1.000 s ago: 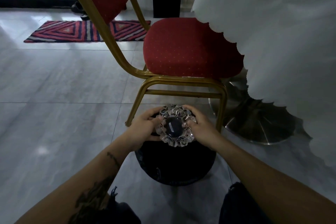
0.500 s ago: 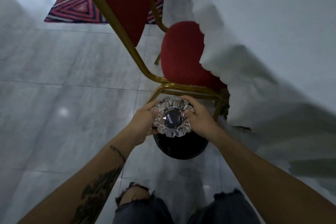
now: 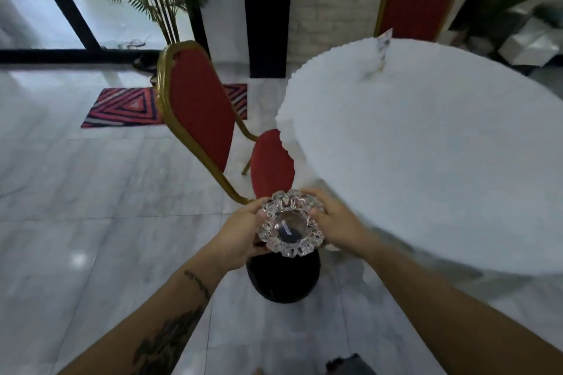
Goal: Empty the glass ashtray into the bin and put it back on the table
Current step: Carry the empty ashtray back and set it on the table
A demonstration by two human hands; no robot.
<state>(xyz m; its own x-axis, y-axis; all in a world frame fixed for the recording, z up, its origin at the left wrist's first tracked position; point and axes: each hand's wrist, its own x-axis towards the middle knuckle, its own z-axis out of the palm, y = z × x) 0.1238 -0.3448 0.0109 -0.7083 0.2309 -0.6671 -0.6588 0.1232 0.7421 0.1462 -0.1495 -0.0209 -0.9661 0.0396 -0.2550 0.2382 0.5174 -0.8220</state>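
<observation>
The glass ashtray (image 3: pixel 291 224), a clear scalloped dish, is held between both hands in mid-air. My left hand (image 3: pixel 240 233) grips its left rim and my right hand (image 3: pixel 333 222) grips its right rim. Directly below it on the floor stands the black bin (image 3: pixel 283 278), partly hidden by the ashtray. The round table (image 3: pixel 426 161) with a white scalloped cloth spreads to the right, its near-left edge just beside my right hand.
A red chair with a gold frame (image 3: pixel 201 119) stands just beyond the bin, its seat tucked under the table edge. A second red chair (image 3: pixel 417 6) is behind the table. A folded card (image 3: pixel 380 52) stands on the table. A striped rug (image 3: pixel 128 106) lies on the tiled floor.
I have risen from a crouch: the view lifted, the table top came into sight, and the ashtray rose well above the bin, still held in both hands.
</observation>
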